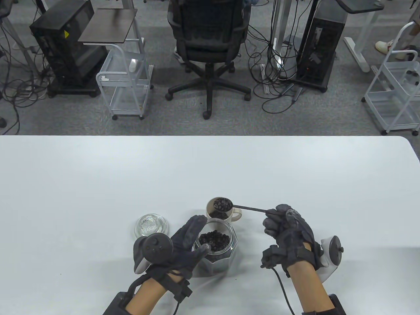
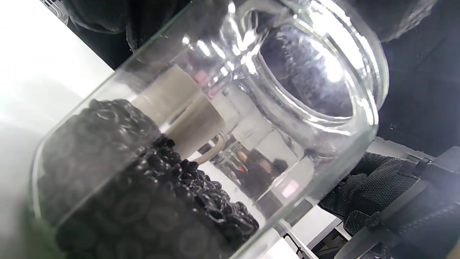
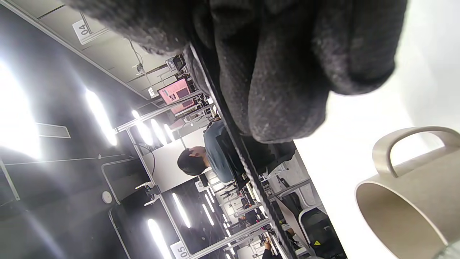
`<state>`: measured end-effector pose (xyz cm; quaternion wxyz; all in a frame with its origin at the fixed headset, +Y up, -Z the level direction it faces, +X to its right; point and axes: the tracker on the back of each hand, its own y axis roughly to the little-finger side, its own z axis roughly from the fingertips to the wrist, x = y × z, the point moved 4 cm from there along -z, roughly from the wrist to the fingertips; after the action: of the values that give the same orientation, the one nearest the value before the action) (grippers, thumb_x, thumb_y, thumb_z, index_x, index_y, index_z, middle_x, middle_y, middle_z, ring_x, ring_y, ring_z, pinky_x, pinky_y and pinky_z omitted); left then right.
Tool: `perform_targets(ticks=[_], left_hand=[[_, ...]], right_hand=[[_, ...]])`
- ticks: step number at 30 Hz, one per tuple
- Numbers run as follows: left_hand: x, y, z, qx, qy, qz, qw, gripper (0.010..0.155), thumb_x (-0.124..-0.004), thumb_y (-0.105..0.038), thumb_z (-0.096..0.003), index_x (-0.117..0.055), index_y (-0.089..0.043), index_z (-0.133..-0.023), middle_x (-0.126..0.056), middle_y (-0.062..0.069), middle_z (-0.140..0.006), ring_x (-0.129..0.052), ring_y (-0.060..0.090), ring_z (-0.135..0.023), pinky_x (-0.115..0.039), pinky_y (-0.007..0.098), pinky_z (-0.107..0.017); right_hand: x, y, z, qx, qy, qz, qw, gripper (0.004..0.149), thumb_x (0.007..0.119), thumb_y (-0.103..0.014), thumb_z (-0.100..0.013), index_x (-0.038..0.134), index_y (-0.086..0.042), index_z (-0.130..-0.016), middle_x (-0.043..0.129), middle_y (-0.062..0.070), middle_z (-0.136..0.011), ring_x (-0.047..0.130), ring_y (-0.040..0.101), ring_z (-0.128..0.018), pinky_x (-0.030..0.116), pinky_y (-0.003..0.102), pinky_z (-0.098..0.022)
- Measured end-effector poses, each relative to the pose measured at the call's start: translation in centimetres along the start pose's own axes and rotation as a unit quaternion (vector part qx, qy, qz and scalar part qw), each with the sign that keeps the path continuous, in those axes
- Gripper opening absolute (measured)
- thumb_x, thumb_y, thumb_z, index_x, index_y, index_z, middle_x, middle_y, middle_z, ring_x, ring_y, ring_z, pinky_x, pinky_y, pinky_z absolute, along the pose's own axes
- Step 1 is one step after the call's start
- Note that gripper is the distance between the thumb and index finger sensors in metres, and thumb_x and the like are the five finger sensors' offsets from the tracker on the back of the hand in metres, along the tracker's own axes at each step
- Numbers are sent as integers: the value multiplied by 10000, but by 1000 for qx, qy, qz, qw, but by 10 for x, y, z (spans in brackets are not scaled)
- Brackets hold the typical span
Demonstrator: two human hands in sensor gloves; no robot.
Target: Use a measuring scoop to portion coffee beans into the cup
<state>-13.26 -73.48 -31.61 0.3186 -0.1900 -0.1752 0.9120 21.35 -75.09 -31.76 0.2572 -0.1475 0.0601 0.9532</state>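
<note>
Beans fill the scoop (image 1: pixel 221 204) over the cup (image 1: pixel 226 216); right hand (image 1: pixel 288 229), pinching its handle, should roll slowly while left hand (image 1: pixel 177 244) grips the jar (image 1: pixel 216 251).

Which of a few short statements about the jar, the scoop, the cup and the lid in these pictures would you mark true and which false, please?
1. The right hand pinches the measuring scoop by the end of its handle. True.
2. The scoop's bowl is empty. False: it holds coffee beans and hovers over the cup.
3. The left hand grips the glass jar. True.
4. The glass lid sits on the jar. False: it lies on the table, left of the jar, whose mouth is open.
5. The cup has no handle. False: a handle sticks out on its right.
</note>
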Motion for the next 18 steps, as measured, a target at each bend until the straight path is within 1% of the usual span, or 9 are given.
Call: perform_targets(ticks=[6, 9, 12, 14, 16, 17, 18], left_hand=[[0, 0, 0, 1, 1, 0, 1000, 851, -605, -721, -469, -382, -244, -1137, -445, 169, -1185, -651, 522, -1016, -528, 678, -684], [0, 0, 0, 0, 0, 0, 1000, 851, -606, -720, -469, -383, -242, -1137, -449, 170, -1184, -651, 522, -1016, -528, 679, -683], [0, 0, 0, 1, 0, 0, 1000, 851, -607, -719, -468, -386, -241, -1136, -452, 170, -1183, -655, 521, -1014, -530, 679, -681], [0, 0, 0, 1, 0, 1, 1000, 852, -607, -720, -468, -383, -242, -1137, -449, 172, -1183, -652, 522, -1015, -528, 679, -682], [0, 0, 0, 0, 0, 1, 1000, 851, -608, -719, -468, -386, -241, -1136, -450, 170, -1183, -654, 521, -1014, -530, 679, -681], [0, 0, 0, 1, 0, 1, 1000, 850, -607, -720, -467, -385, -244, -1136, -451, 169, -1183, -654, 521, -1014, -529, 679, -682], [0, 0, 0, 1, 0, 0, 1000, 852, -607, -720, -468, -383, -243, -1137, -448, 171, -1183, -652, 523, -1014, -529, 679, -682]], right_hand=[[3, 5, -2, -15, -4, 16, 1000, 449, 711, -302, -552, 696, -55, -927, 827, 268, -808, 970, 454, -630, 782, 541, -502], [5, 8, -4, -26, -8, 38, 999, 451, 717, -286, -548, 694, -52, -933, 814, 278, -822, 958, 475, -646, 774, 552, -511], [11, 7, -6, -54, -24, 81, 995, 451, 723, -274, -544, 696, -59, -939, 799, 284, -840, 942, 490, -668, 765, 560, -520], [17, 2, -6, -86, -41, 120, 988, 447, 728, -268, -540, 706, -70, -939, 796, 286, -847, 937, 498, -675, 762, 563, -523], [26, -6, -5, -131, -66, 172, 974, 443, 730, -272, -539, 715, -85, -940, 799, 277, -853, 940, 493, -681, 764, 559, -529], [33, -11, -3, -160, -86, 206, 962, 441, 734, -274, -537, 723, -93, -940, 802, 274, -856, 940, 491, -684, 764, 558, -532], [40, -16, -1, -192, -109, 242, 945, 440, 736, -274, -537, 726, -100, -940, 802, 271, -859, 941, 492, -685, 763, 558, -534]])
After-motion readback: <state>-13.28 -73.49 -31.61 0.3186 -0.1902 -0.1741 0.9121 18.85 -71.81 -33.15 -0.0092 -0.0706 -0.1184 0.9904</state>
